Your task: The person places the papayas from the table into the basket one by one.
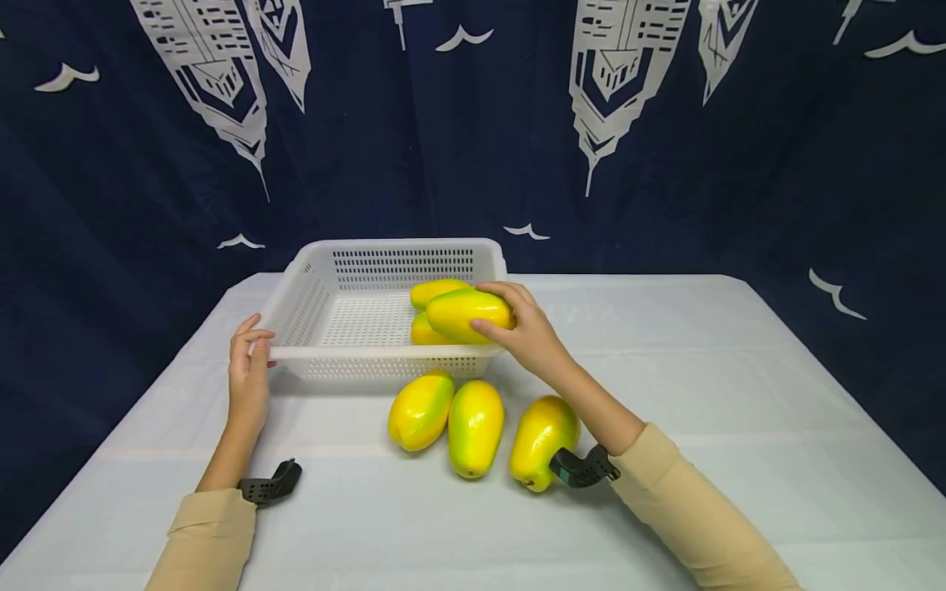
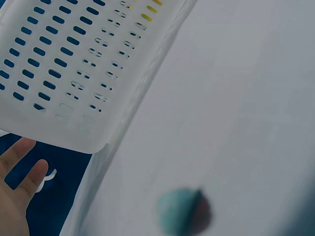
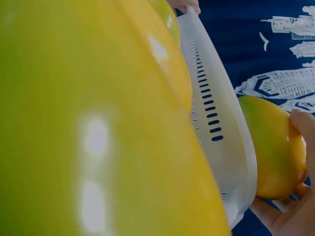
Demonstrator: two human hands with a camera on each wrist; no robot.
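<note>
Mango [image 1: 467, 315] in right hand [image 1: 526, 330], left hand [image 1: 250, 369] at white basket [image 1: 355, 353] corner

A white perforated basket [image 1: 384, 352] stood toward the far left corner of the table [image 1: 702, 369], the left hand [image 1: 250, 373] on the basket's near left corner. Two yellow-green fruits [image 1: 436, 289] lay inside by its right edge; the right hand [image 1: 528, 328] held a third [image 1: 466, 316] sideways there, and three more [image 1: 476, 427] lay before its near edge.
</note>
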